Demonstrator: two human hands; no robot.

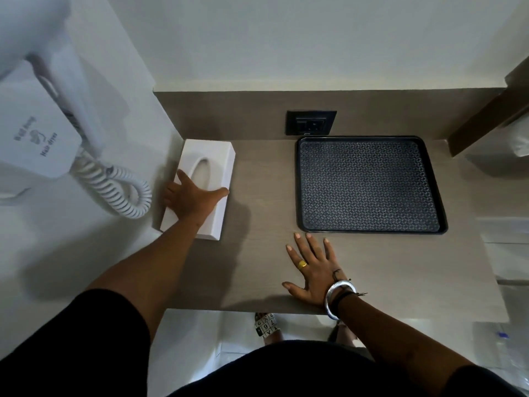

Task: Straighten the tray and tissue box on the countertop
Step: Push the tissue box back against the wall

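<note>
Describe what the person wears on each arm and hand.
Left hand and forearm: bare, with a short black sleeve ending near the elbow. Right hand: a gold ring, a wide silver bangle and thin black threads at the wrist, black sleeve higher up.

Dim even indoor light, soft shadows under both arms on the countertop [263,196], wide-angle bending at edges, slight blur.

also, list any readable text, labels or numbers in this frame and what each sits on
"Hair dryer" – on the white wall-mounted hair dryer unit, printed sideways under a small logo.
A second line above that logo on the same unit – too blurred to read.
"6" – on the patterned sandal under the counter edge; other marks around it too small to read.
Tissue box, tray, wall socket: no legible text.
</note>
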